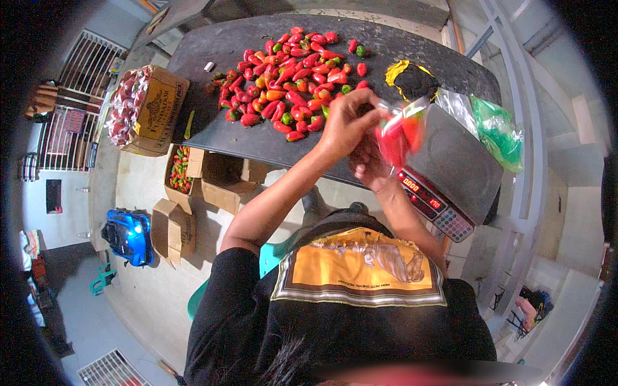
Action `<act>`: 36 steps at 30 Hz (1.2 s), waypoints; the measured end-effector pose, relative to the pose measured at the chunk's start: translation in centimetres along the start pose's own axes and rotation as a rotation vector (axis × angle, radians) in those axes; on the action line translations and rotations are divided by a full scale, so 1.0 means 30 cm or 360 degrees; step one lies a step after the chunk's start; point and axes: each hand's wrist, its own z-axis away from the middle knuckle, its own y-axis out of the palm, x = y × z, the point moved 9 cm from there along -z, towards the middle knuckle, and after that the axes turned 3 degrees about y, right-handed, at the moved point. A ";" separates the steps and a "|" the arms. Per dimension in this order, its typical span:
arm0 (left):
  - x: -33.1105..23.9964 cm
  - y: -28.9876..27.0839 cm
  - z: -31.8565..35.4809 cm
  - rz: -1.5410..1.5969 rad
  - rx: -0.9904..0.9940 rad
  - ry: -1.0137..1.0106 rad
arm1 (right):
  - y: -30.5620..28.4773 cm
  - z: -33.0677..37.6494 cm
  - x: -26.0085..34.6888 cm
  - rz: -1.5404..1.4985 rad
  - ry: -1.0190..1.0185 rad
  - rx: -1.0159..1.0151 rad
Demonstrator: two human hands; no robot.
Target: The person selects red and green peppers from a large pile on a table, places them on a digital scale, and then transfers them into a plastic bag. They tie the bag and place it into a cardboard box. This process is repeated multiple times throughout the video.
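Note:
My left hand (351,123) is closed, its thumb and fingers pinching the edge of a clear plastic bag of red peppers (398,140). Below it, my right hand (373,168) has its fingers curled against the near side of the same bag, partly hidden behind the left hand. Motion blurs the bag, which hangs in the air just above a digital scale (430,204) with a lit red display and keypad. To the left of the hands, a loose pile of red peppers (283,80), some partly green or orange, covers much of the dark table (199,55).
Beyond the scale lie a black and yellow cloth bundle (414,80) and green and clear plastic bags (499,132). A cardboard box of packed bags (158,112) stands at the table's left end. Under the table are an open box of peppers (180,172) and a blue bag (132,235).

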 end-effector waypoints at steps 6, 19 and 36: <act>0.125 -0.140 0.072 -0.0890 -0.0363 0.0048 | -0.094 0.079 0.098 0.1268 -0.0220 -0.0899; -0.018 0.099 0.065 0.0690 0.0060 -0.0240 | -0.007 0.124 0.266 0.1320 -0.0513 -0.0129; 0.150 -0.033 0.191 -0.0578 0.0093 -0.0117 | 0.294 0.106 0.154 0.4130 -0.1169 -0.0300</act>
